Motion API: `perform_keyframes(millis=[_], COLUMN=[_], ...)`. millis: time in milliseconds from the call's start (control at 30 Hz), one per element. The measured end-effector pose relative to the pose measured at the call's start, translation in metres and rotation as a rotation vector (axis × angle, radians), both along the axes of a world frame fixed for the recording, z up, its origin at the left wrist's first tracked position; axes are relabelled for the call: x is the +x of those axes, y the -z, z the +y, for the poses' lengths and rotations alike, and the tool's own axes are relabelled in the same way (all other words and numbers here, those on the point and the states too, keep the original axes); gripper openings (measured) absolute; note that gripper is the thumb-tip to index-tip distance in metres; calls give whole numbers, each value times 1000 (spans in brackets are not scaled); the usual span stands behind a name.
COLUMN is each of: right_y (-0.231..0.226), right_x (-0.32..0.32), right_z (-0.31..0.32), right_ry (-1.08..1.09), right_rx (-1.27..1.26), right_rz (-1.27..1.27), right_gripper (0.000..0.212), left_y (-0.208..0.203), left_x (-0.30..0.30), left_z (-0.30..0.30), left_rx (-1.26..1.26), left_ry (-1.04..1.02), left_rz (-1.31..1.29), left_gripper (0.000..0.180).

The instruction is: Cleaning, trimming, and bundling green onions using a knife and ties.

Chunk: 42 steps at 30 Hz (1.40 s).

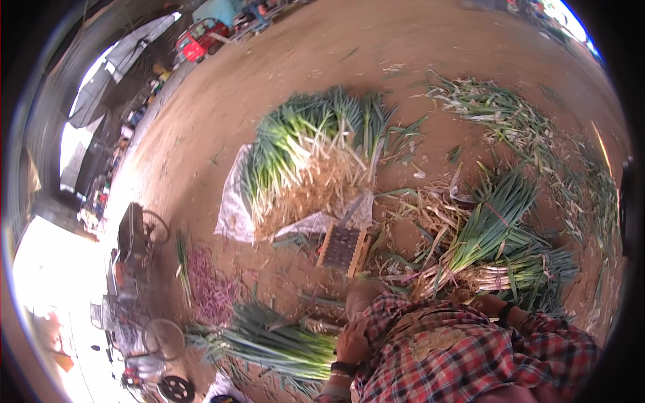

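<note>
My left hand, with a dark band at the wrist, is at the front of my red plaid shirt, beside the white ends of a loose heap of green onions. What its fingers do is not clear. My right hand, also banded at the wrist, is partly hidden by the shirt. It is nearest to the tied bundles of green onions on my right, one lying across another. Whether it touches them I cannot tell.
Ahead, a large pile of rooted green onions lies on a pale sheet. A low stool stands before it. Pink strips lie to the left, near parked bikes. Trimmed leaves litter the far right. A red vehicle stands far off.
</note>
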State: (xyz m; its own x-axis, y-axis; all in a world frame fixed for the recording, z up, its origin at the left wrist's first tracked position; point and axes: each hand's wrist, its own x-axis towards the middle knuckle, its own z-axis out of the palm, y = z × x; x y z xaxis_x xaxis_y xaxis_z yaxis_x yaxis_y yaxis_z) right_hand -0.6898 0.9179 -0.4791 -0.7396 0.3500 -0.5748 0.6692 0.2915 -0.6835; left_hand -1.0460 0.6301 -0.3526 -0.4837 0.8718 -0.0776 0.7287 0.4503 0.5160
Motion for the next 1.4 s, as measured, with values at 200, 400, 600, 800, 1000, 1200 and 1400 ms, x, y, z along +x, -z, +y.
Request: perform_keyframes(millis=[200, 400, 600, 800, 1000, 1200, 1400], right_y=[41, 15, -3, 12, 48, -21, 10], right_x=[-22, -85, -170, -243, -336, -350, -404], right_z=[-33, -62, -126, -224, -313, -309, -292], right_ry=[643, 804, 1026, 1365, 1723, 1840, 1921], right_rx=[-328, -192, -169, -20, -217, -819, -904], right_rz=[222, 231, -79, 35, 104, 457, 466], right_gripper=[29, 37, 35, 31, 28, 38, 34], left_y=[60, 114, 132, 144, 117, 136, 176], left_x=[-72, -159, -194, -187, -172, -176, -167], left_z=[121, 254, 343, 385, 398, 415, 454], left_rx=[-308, -406, -682, -784, -1321, -1492, -1540], left_ry=[584, 1075, 1603, 1985, 2143, 2042, 2215], left_rz=[-166, -151, 129, 82, 0, -311, -158], left_gripper=[31, 33, 27, 26, 36, 33, 28])
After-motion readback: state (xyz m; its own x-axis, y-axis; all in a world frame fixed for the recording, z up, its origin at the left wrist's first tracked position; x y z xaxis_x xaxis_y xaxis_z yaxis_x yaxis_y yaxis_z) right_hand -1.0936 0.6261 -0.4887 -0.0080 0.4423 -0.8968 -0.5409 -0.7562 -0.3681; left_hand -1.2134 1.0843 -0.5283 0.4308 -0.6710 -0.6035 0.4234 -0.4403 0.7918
